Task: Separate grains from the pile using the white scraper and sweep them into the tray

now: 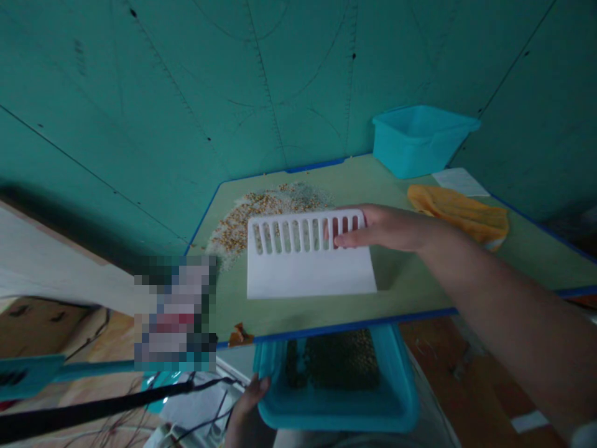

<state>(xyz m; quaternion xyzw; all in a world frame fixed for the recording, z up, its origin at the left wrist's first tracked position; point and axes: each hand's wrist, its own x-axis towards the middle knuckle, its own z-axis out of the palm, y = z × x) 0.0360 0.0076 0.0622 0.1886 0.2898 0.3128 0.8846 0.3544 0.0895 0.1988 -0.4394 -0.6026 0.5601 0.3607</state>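
Note:
My right hand (373, 227) grips the slotted top edge of a white plastic scraper (308, 264), which stands upright on the green table (410, 280). Behind the scraper lies a spread of yellowish grains (261, 208) on the table's far left. My left hand (249, 404) holds the left rim of a teal basin (396, 398) just below the table's near edge; dark grains lie inside the basin.
A second teal tub (420, 140) stands at the table's back right corner, with an orange cloth (459, 211) and a white paper (459, 182) in front of it. Teal walls enclose the table. Cables and a black rod (93, 410) cross the lower left.

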